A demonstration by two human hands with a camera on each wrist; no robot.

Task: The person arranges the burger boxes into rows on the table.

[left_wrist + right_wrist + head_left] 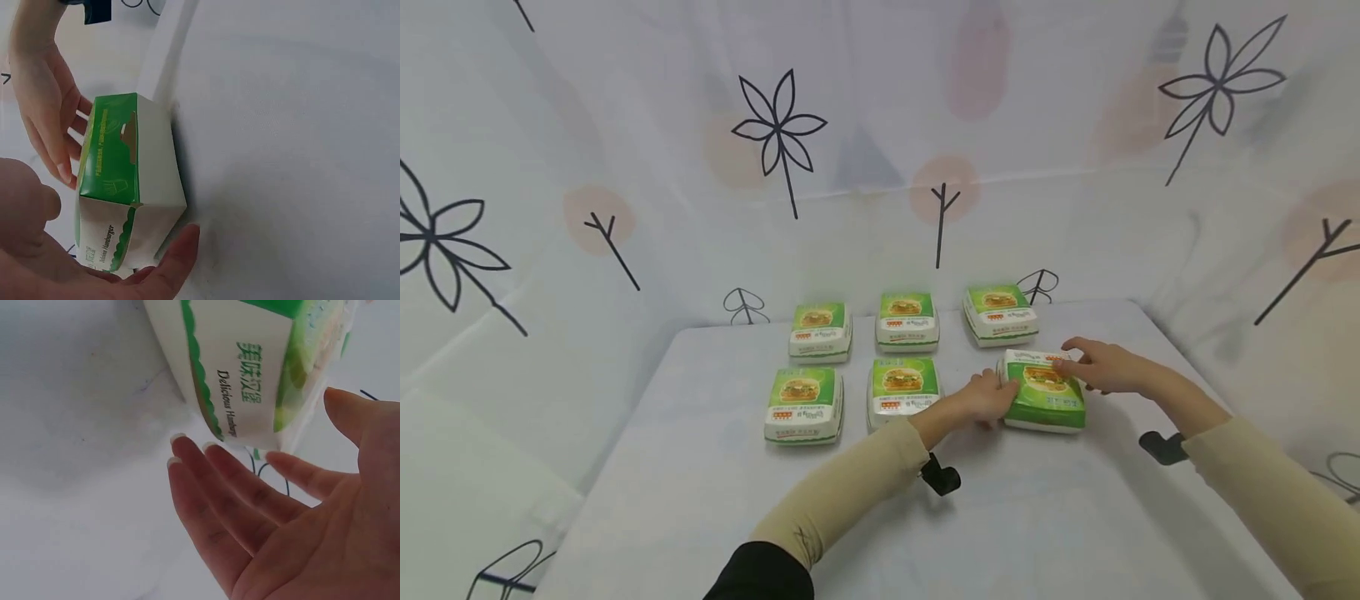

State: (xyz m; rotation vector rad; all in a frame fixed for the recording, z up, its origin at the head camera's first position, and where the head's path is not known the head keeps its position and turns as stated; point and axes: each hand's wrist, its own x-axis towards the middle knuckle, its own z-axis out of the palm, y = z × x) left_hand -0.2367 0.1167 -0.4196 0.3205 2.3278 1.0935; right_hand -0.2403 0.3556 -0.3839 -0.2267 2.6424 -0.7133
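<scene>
A white-and-green hamburger box (1043, 402) lies on the right of the table, its green end toward me. At its left side is my left hand (988, 395), holding it with the thumb over the top edge and the fingers low along the side. The left wrist view shows these fingers (178, 259) by the box's lower corner. My right hand (1108, 367) is at the far right side, thumb by the top. In the right wrist view its fingers (215, 512) are spread and nearly straight, just short of the white side panel. Its exact contact with the box is unclear.
Similar hamburger boxes form two rows: three at the back, including the right one (1000, 317), and two at the front, a left box (803, 406) and a middle box (898, 385). My left forearm partly covers the middle box. A patterned cloth (865, 250) hangs behind the white table (700, 500).
</scene>
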